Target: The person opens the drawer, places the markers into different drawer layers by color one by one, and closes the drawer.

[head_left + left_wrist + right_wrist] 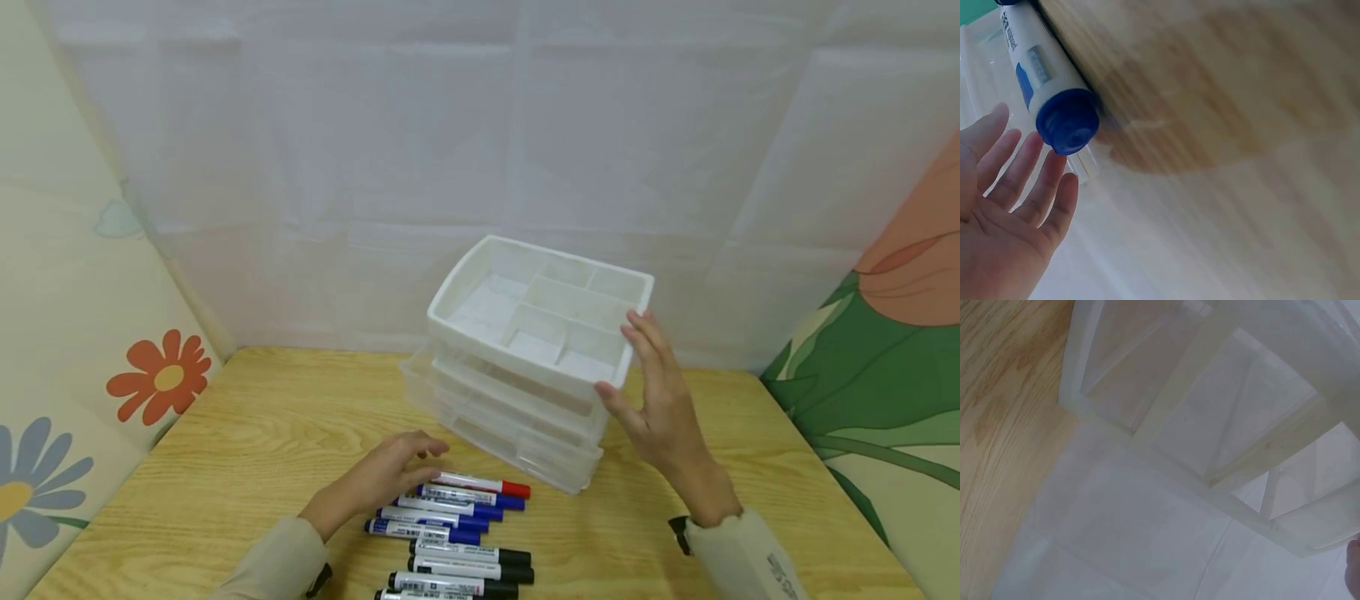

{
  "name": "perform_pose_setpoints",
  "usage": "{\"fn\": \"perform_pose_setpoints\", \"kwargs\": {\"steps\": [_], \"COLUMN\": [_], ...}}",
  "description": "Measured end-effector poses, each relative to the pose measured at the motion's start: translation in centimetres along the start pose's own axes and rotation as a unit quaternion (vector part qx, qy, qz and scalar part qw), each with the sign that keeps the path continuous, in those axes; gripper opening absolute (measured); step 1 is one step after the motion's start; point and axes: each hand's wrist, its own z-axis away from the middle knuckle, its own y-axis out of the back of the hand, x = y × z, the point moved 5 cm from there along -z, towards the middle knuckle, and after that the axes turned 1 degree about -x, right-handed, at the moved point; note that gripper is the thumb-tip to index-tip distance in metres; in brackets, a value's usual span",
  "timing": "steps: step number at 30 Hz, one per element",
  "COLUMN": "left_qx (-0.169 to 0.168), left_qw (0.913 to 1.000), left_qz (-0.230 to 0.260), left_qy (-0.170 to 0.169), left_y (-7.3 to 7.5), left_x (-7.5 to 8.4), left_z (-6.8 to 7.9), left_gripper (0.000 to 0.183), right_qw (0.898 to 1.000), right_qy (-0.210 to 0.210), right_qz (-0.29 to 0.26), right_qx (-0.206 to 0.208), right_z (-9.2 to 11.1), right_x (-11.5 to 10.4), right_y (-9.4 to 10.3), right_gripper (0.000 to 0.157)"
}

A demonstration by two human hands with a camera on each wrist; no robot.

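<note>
A white drawer organizer (517, 360) with a divided top tray stands angled on the table. My right hand (663, 408) is at the tray's right edge, fingertips and thumb against it, fingers mostly straight. Only a fingertip (1353, 569) shows in the right wrist view, beside the organizer's open-sided frame (1179, 381). My left hand (382, 477), fingers loosely bent, is by the left ends of a red-capped marker (480, 483) and a blue-capped marker (471, 497). In the left wrist view its fingers spread near a marker's blue end (1067, 122); contact is unclear.
More blue-capped markers (431, 518) and black-capped markers (471, 553) lie in a column toward the front edge. A clear drawer part (418, 379) sticks out at the organizer's lower left. White cloth (337, 167) hangs behind the wooden table (247, 467).
</note>
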Motion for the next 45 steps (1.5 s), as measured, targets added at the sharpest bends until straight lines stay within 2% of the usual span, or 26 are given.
{"fn": "perform_pose_setpoints", "kwargs": {"steps": [10,20,34,45], "left_qx": [-0.032,-0.041,-0.041,-0.012], "left_qw": [0.9991,0.9989,0.9969,0.9993], "left_qz": [0.025,-0.018,-0.068,-0.036], "left_qy": [-0.011,0.011,-0.002,0.003], "left_y": [-0.46,-0.56,-0.73,-0.49], "left_x": [-0.04,-0.02,0.34,-0.31], "left_z": [-0.36,-0.60,-0.93,-0.71], "left_gripper": [0.026,0.023,0.018,0.017], "right_qw": [1.000,1.000,1.000,1.000], "right_qy": [0.007,0.012,0.007,0.003], "right_qz": [0.000,-0.005,-0.007,-0.005], "right_qx": [0.002,0.005,0.002,0.004], "right_z": [0.00,-0.14,-0.03,0.00], "right_x": [-0.01,0.02,0.22,0.25], "right_y": [-0.04,0.03,-0.07,-0.09], "right_gripper": [0.074,0.073,0.074,0.074]}}
